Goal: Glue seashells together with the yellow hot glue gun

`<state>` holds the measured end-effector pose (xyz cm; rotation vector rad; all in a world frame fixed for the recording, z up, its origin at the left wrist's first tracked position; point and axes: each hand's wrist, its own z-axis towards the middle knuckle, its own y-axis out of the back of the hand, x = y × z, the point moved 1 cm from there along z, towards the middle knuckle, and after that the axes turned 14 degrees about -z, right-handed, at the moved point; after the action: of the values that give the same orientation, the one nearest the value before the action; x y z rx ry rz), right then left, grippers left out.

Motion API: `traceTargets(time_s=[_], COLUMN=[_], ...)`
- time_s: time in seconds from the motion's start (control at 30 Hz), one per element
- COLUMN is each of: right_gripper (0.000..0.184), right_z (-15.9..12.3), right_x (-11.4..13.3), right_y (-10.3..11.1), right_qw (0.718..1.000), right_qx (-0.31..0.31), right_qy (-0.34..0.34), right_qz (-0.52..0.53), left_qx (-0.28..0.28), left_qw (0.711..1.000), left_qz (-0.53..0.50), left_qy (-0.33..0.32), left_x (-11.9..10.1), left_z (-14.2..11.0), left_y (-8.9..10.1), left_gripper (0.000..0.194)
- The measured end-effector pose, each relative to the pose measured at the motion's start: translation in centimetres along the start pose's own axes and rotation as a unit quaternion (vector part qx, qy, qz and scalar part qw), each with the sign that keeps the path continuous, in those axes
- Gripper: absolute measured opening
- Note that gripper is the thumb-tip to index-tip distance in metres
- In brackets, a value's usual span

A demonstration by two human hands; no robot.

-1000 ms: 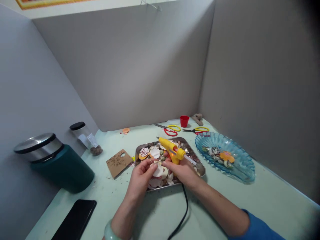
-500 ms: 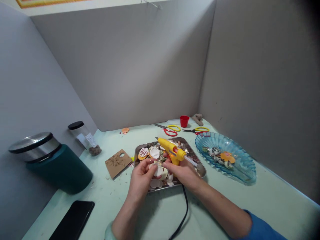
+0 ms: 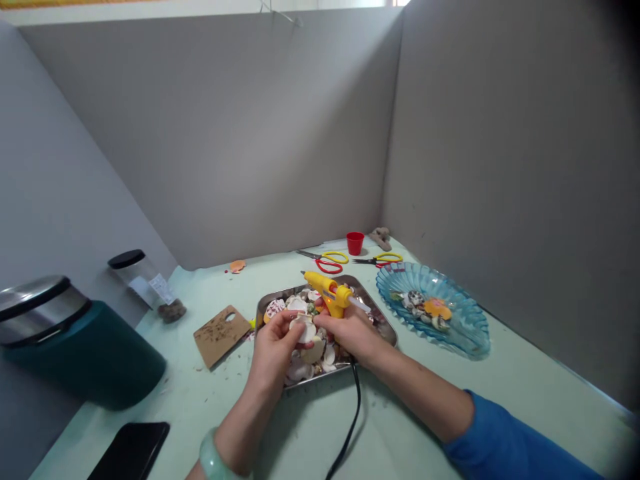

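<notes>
My left hand [image 3: 277,340] pinches a white seashell [image 3: 303,329] above a metal tray [image 3: 389,327] full of shells. My right hand [image 3: 347,330] is wrapped round a yellow hot glue gun [image 3: 327,291], whose nozzle points up and to the left. A glue stick [image 3: 359,305] juts from the gun's rear and an orange light glows on its body. The right thumb and fingertips come close to the shell's right edge; whether they touch it I cannot tell. A black cord [image 3: 350,427] runs from below the right hand toward the table's front.
To the right lies a blue glass dish [image 3: 467,333] with shells and an orange flower. Scissors [image 3: 330,265], more scissors [image 3: 379,261] and a red cup [image 3: 355,244] are behind the tray. At left are a brown card [image 3: 220,333], jar [image 3: 150,280], green flask [image 3: 95,353] and phone [image 3: 133,450].
The view has turned slightly right, so everything sits further left. The shell in my left hand now faces me more fully. Both hands keep their holds.
</notes>
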<state>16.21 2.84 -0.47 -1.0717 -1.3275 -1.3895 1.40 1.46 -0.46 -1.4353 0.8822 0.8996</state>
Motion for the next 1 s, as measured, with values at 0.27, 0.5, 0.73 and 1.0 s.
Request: traceTargets(time_s=[0.27,0.5,0.73,1.0], right_gripper=[0.028,0.028,0.031,0.032], right_z=[-0.6,-0.8,-1.0,-1.2], right_x=[-0.5,-0.5,-0.5,-0.4], right_y=[0.0,0.2,0.4,0.7], right_qw=[0.998,0.998,0.997,0.998], right_qx=[0.042,0.053,0.06,0.058], right_qy=[-0.04,-0.029,-0.03,-0.023], right_qz=[0.013,0.009,0.025,-0.005], left_qx=[0.037,0.017,0.029,0.033], left_qw=[0.999,0.999,0.999,0.999], left_qz=[-0.002,-0.02,-0.013,-0.006], left_qy=[0.034,0.031,0.021,0.024], left_x=[0.3,0.2,0.2,0.3], left_z=[-0.4,-0.6,-0.7,-0.7], left_y=[0.6,0.6,0.6,0.7], left_gripper=[0.044,0.044,0.038,0.039])
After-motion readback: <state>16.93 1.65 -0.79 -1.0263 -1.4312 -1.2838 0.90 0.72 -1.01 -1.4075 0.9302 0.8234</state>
